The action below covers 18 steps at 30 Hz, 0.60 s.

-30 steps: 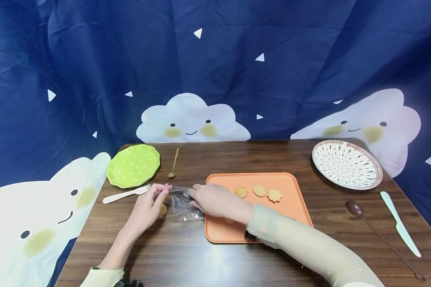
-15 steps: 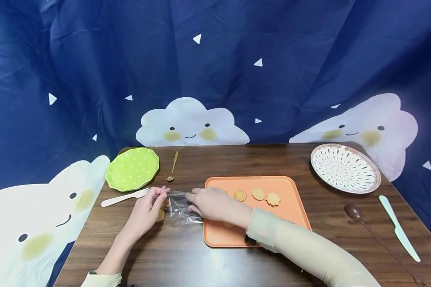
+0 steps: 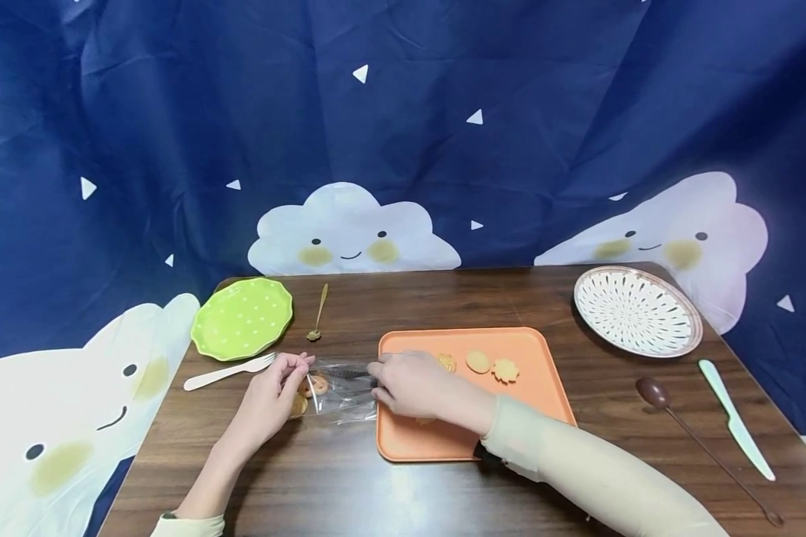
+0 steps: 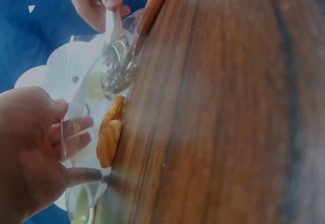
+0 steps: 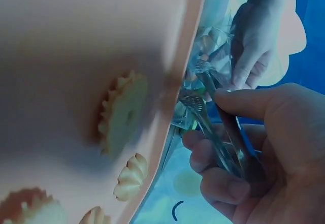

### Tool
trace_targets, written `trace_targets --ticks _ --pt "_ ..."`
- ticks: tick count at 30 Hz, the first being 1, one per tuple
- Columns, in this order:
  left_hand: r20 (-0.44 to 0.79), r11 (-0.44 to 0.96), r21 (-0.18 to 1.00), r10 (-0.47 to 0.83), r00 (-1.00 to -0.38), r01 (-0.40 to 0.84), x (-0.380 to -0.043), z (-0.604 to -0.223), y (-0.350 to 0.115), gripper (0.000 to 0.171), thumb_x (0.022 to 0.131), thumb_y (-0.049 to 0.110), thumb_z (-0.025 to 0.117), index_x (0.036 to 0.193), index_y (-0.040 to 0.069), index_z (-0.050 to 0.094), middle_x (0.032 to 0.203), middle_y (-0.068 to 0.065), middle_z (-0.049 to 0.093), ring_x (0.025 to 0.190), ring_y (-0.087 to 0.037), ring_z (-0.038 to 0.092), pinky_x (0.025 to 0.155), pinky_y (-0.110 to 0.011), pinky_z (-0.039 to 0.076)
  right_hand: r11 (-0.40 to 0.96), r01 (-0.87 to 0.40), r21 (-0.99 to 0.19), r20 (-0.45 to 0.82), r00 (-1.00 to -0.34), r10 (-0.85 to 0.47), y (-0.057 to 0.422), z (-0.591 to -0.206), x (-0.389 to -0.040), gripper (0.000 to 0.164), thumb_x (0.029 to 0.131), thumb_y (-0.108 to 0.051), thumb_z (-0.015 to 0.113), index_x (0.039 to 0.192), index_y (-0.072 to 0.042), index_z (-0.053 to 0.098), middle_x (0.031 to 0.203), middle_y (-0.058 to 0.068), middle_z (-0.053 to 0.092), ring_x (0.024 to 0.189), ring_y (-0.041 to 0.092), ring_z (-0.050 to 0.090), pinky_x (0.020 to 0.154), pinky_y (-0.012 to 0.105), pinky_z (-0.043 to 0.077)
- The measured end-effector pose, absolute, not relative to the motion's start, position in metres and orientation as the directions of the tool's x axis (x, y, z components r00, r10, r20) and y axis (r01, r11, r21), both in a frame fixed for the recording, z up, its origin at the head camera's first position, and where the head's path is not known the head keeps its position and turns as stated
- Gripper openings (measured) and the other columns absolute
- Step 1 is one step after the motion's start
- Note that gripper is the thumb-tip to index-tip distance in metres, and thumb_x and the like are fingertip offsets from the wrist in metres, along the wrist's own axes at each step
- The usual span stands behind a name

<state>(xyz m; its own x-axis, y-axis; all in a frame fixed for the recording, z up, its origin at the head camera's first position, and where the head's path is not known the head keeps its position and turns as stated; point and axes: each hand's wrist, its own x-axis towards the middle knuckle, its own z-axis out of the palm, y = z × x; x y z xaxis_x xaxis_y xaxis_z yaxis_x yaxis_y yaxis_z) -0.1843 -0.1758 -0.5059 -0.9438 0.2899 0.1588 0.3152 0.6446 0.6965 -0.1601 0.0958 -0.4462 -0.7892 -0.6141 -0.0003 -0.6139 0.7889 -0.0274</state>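
Observation:
My left hand (image 3: 269,391) pinches the upper edge of a clear plastic bag (image 3: 345,395) that lies on its side left of the tray. Several cookies (image 4: 110,132) lie inside the bag, towards its left end. Metal tongs (image 5: 231,137) are gripped in my right hand (image 3: 416,384), which hangs over the left part of the orange tray (image 3: 457,450). The perforated tong tips point into the bag's mouth, with no cookie visible between them. On the tray are several cookies, among them a round one (image 3: 478,362) and a flower-shaped one (image 3: 506,371); my right hand hides others.
A green dotted plate (image 3: 242,319), a white fork (image 3: 228,371) and a small gold spoon (image 3: 319,313) lie at the left. To the right are a patterned plate (image 3: 638,312), a long brown spoon (image 3: 705,447) and a pale green knife (image 3: 737,421).
My right hand has drawn slightly to the right, away from the left hand. More of the bag and of the cookies in it shows between the hands. My left hand keeps its hold.

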Motion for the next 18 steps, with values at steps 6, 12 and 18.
trace_targets --ticks 6,12,18 --pt "0.139 0.632 0.713 0.3 -0.944 0.305 -0.186 -0.509 -0.174 0.028 0.107 0.042 0.047 0.106 0.017 0.061 0.128 0.009 0.073 0.127 -0.009 0.065 0.105 -0.04 0.054 0.788 -0.614 -0.054 -0.012 -0.788 -0.615 0.095 -0.456 -0.167 0.029 0.099 -0.04 0.061 0.118 -0.018 0.066 0.104 -0.003 0.07 0.089 0.013 0.07 0.077 0.038 0.061" --pt "0.139 0.635 0.714 0.286 -0.948 0.296 -0.189 -0.508 -0.173 0.024 0.107 0.041 0.048 0.105 0.02 0.06 0.128 0.008 0.073 0.125 -0.011 0.067 0.103 -0.042 0.055 0.772 -0.635 -0.04 0.028 -0.773 -0.634 0.084 -0.464 -0.177 0.03 0.099 -0.042 0.062 0.121 -0.022 0.067 0.102 -0.004 0.069 0.082 0.012 0.069 0.07 0.036 0.061" --pt "0.143 0.625 0.717 0.301 -0.943 0.309 -0.189 -0.505 -0.173 0.023 0.107 0.04 0.048 0.104 0.021 0.06 0.128 0.007 0.073 0.124 -0.01 0.067 0.104 -0.04 0.056 0.759 -0.652 -0.012 0.081 -0.757 -0.649 0.082 -0.462 -0.176 0.015 0.099 -0.035 0.063 0.104 -0.022 0.068 0.093 -0.005 0.068 0.078 0.013 0.07 0.069 0.036 0.059"
